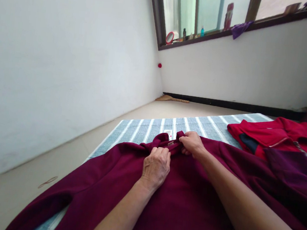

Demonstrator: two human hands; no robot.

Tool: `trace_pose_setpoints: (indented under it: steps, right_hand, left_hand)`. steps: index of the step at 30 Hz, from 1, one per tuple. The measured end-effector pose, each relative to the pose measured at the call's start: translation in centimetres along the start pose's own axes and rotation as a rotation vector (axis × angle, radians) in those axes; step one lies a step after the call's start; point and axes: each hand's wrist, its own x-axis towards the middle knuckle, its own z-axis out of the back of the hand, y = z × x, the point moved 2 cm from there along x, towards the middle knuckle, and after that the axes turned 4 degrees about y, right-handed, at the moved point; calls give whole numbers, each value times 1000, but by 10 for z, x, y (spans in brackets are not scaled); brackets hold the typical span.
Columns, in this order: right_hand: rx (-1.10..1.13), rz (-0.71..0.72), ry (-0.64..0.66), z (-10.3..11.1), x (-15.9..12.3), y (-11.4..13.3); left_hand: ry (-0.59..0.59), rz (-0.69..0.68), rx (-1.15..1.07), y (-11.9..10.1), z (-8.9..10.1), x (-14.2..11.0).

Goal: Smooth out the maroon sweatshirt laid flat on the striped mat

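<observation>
Striped blue-and-white mat on the floor: a maroon collared sweatshirt lies flat across its near end, collar toward the mat's far end. My left hand is closed over the collar, fingers curled into the fabric. My right hand pinches the collar's other side, just beside a small metal tab. Red garment sits on the mat, right of the sweatshirt.
</observation>
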Motion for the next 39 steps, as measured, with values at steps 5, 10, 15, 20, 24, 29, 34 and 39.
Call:
trace_pose_setpoints:
  steps: [5, 10, 15, 20, 24, 29, 34, 39]
  right_hand:
    - [359, -61, 44, 0, -1, 0]
    - [619, -110, 69, 2, 0, -2]
    - [849, -104, 130, 1, 3, -6]
    - [1022, -49, 152, 1, 4, -9]
    - [1086, -27, 189, -1, 3, -11]
    - [1099, -26, 236, -2, 3, -13]
    - [1075, -52, 296, -3, 1, -16]
    - [1043, -52, 386, 0, -2, -17]
  left_hand:
    - [9, -14, 32, -2, 0, 0]
    - [-6, -14, 50, -5, -1, 0]
    - [-45, 0, 62, -6, 0, -2]
    - [-111, 7, -26, -5, 2, -4]
    - [-187, 126, -170, 4, 1, -1]
    - [-185, 423, -356, 25, 0, 6]
    - [-155, 666, -757, 41, -6, 10]
    - [-77, 787, -1148, 44, -19, 10]
